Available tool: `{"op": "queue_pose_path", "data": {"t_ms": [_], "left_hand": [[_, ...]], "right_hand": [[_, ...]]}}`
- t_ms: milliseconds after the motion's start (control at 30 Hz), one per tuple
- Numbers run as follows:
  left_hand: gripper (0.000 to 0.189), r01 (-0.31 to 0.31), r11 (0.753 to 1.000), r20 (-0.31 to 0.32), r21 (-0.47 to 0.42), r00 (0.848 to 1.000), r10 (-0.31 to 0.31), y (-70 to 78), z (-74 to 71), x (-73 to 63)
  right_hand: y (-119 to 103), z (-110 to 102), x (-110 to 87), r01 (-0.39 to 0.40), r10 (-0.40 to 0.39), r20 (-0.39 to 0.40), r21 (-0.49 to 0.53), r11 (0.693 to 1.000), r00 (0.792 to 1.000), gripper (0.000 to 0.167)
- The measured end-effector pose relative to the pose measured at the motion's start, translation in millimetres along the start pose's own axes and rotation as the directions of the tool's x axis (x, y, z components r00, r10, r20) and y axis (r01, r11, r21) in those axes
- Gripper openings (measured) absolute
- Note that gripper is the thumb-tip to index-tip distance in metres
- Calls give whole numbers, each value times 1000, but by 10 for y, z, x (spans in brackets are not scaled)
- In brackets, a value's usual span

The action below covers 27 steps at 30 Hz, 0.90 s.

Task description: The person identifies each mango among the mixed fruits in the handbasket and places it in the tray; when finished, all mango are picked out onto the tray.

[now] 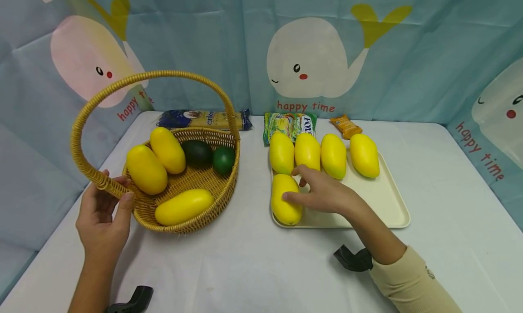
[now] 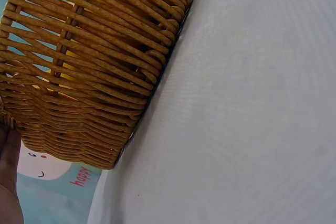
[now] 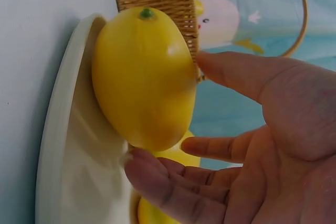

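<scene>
My left hand [image 1: 104, 213] grips the rim of a wicker basket [image 1: 222, 199] near the handle's base, thumb on the near side. Inside the basket are three yellow mangoes, one of them lying at the front [image 1: 184, 207], and two dark green oval fruits [image 1: 197, 153]. Over on the tray [image 1: 384, 204], my right hand [image 1: 323, 190] reaches around the front-left mango [image 1: 284, 204]. In the right wrist view its fingers are spread beside that mango [image 3: 144, 77], thumb on one side and fingertips close to its lower end. Several more mangoes [image 1: 333, 156] stand in a row behind.
Along the back lie a long pasta packet [image 1: 204, 119], a green packet [image 1: 302, 122] and a small orange packet [image 1: 346, 126]. A printed curtain [image 1: 245, 50] hangs behind the white table [image 1: 245, 267]. The basket's tall handle [image 1: 163, 73] arches above the fruit.
</scene>
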State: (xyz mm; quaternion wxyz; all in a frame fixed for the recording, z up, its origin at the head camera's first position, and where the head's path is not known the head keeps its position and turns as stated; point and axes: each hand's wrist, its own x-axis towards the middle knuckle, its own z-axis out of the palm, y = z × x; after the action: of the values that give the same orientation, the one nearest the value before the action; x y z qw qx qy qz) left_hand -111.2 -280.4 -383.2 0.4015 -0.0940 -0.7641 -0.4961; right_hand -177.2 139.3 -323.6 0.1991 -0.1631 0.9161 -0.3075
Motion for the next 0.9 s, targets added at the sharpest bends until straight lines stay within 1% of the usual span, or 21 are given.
{"op": "queue_pose_path", "data": {"t_ms": [100, 167, 300, 400, 500, 633, 733, 800, 900], "left_hand": [[55, 5, 1000, -1, 2, 1000, -5, 9, 4, 5], [55, 5, 1000, -1, -1, 1000, -5, 17, 7, 7], [55, 3, 1000, -2, -15, 1000, -3, 1, 4, 3], [55, 1, 1000, -4, -19, 1000, -1, -20, -3, 1], [55, 1, 1000, -5, -13, 1000, -1, -39, -4, 6], [56, 4, 1000, -1, -6, 1000, -4, -56, -2, 6], [56, 5, 1000, -2, -11, 1000, -5, -56, -4, -1], [56, 3, 1000, -4, -16, 1000, -3, -51, -5, -4], [56, -3, 1000, -5, -23, 1000, 2, -45, -5, -4]], "right_hand": [[-7, -13, -12, -4, 3, -31, -23, 1000, 1000, 67], [-9, -17, -16, 4, -5, -50, -19, 1000, 999, 65], [-32, -7, -20, 67, -68, -105, -10, 998, 992, 60], [-80, 21, -18, 133, -136, -155, -25, 991, 979, 53], [-159, 61, 4, 174, -179, -196, -43, 984, 964, 46], [-345, 135, 65, 222, -235, -226, -80, 972, 945, 39], [-542, 220, 122, 303, -326, -221, -132, 944, 919, 37], [-688, 297, 166, 370, -398, -206, -160, 915, 894, 35], [-912, 444, 255, 461, -493, -163, -197, 865, 855, 33]]}}
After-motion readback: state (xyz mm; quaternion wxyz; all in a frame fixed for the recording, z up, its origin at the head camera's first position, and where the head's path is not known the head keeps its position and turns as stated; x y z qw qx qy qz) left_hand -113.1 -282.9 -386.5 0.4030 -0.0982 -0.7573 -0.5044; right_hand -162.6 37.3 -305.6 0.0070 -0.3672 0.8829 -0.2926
